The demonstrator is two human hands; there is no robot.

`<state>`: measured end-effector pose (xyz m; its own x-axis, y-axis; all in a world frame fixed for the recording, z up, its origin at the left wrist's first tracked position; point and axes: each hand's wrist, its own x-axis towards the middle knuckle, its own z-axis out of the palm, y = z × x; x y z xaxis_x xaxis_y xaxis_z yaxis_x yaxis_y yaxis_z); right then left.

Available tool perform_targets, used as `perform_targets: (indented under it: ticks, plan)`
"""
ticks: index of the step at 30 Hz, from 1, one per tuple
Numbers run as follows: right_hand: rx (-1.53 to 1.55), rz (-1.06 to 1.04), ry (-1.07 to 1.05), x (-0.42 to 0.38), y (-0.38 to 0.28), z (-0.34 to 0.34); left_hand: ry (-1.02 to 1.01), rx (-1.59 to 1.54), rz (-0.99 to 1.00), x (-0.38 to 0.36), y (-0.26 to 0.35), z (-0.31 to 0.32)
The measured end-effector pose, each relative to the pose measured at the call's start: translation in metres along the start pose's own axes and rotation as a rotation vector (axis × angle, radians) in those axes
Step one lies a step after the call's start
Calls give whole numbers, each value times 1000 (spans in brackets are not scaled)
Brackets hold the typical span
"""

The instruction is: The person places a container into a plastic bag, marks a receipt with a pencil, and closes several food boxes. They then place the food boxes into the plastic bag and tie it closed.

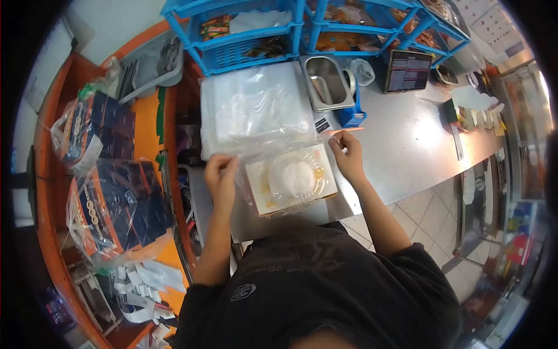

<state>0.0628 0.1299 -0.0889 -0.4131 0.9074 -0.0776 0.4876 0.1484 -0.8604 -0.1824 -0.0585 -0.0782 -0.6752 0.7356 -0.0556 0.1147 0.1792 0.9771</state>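
A white and yellow cardboard box (270,199) lies at the front edge of the metal counter, with clear plastic around it. On its top sits a round, clear plastic container or lid (296,176) with something whitish at its middle. My left hand (221,174) is closed in a pinch on the clear plastic bag (244,185) at the left side of the box. At the box's upper right corner, my right hand (349,156) has its fingers curled together; what is between them is too small to make out.
A stack of clear plastic bags (256,107) lies behind the box. Beyond it stand a steel pan (326,84), a blue tape dispenser (352,115), a tablet (408,71) and blue shelf racks (250,38). Plastic-wrapped dark boxes (122,200) fill the orange shelf at left.
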Motion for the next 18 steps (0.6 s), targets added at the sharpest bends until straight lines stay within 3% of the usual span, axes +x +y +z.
perform_targets:
  ticks: [1, 3, 5, 8, 9, 10, 12, 13, 15, 16, 18]
  plan:
    - [5, -169, 134, -12, -2, -2, 121, -39, 273, -8, 4, 0]
    - [58, -222, 331, -27, 56, 29, 296, -239, 83, -30, 11, 21]
    - [-182, 92, -211, -37, 39, 2, 5, -435, -602, -46, -14, 1]
    - [-242, 168, -239, -43, -33, -50, -72, -310, -575, -56, 48, -7]
    - [-254, 206, -273, -44, -44, -59, -121, -279, -486, -56, 67, -13]
    - [-333, 28, -190, -43, -44, -60, -165, -247, -396, -55, 80, -19]
    - [-274, -19, -57, -27, -69, -59, -37, 152, -43, -46, 91, -27]
    - [-219, -62, 65, -27, -85, -63, -39, 160, -41, -48, 105, -26]
    - [-106, -142, 131, -39, -113, -78, 394, 473, 331, -50, 144, -26]
    - [-9, -224, 187, -41, -120, -83, 402, 472, 339, -53, 158, -28]
    - [-144, -268, 156, -43, -112, -90, 161, 767, 77, -67, 174, -33]
